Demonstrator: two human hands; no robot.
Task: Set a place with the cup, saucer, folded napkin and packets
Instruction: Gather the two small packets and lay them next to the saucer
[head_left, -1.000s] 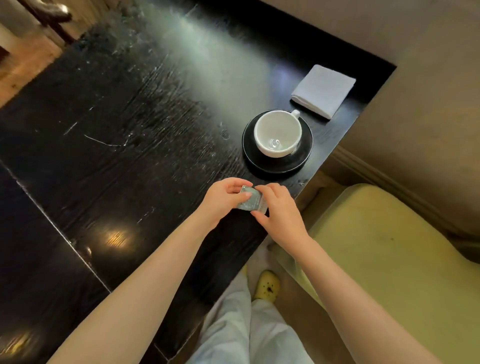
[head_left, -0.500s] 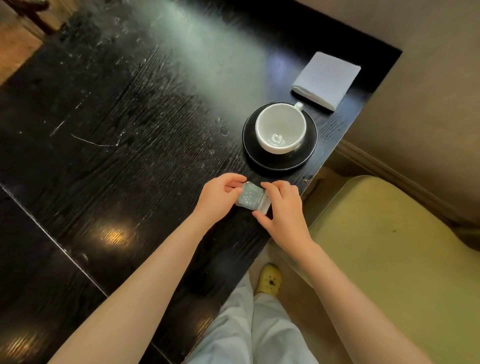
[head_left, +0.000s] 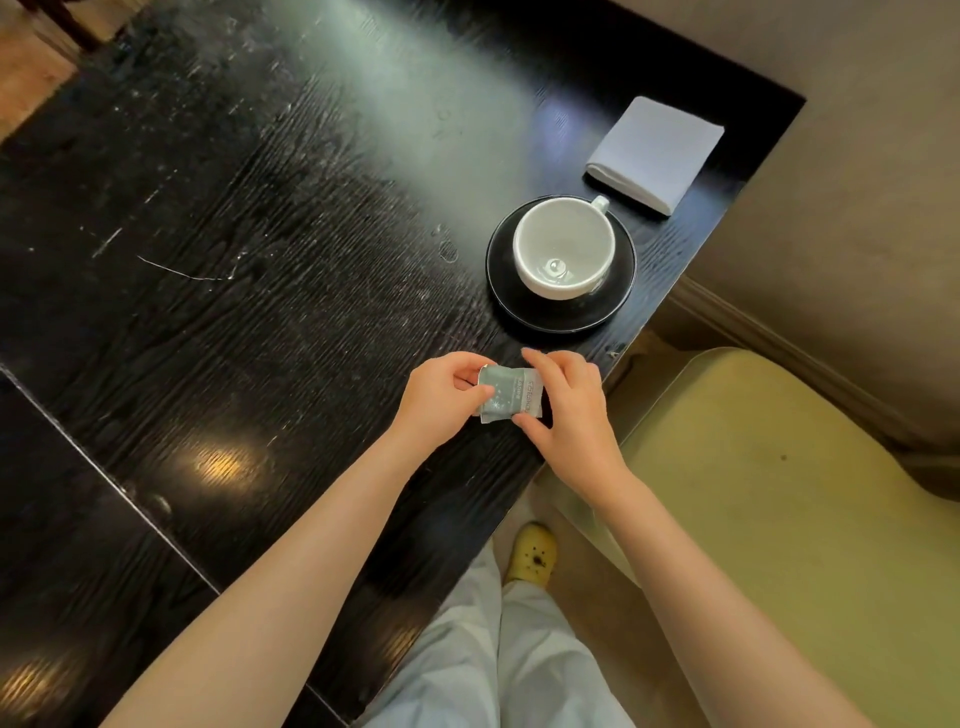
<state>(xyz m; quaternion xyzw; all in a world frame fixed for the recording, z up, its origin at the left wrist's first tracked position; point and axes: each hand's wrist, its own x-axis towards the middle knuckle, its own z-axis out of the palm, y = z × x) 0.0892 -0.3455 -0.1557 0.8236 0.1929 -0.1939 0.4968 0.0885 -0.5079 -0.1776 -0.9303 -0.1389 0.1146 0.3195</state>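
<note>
Dark wooden table (head_left: 218, 270) stretches wide and bare to the left. Both hands pinch the greenish packet (head_left: 511, 394) near the table's right edge, left hand (head_left: 441, 397) and right hand (head_left: 566, 402) at either end. Just beyond, white cup (head_left: 563, 249) on black saucer (head_left: 506, 296), folded napkin (head_left: 655, 153) near the far corner.

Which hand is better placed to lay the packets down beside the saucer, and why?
Probably the right hand. Both hands grip the packets, but the right one lies closer to the saucer and the table edge, so it has the shorter path. The left hand would have to cross over.
</note>
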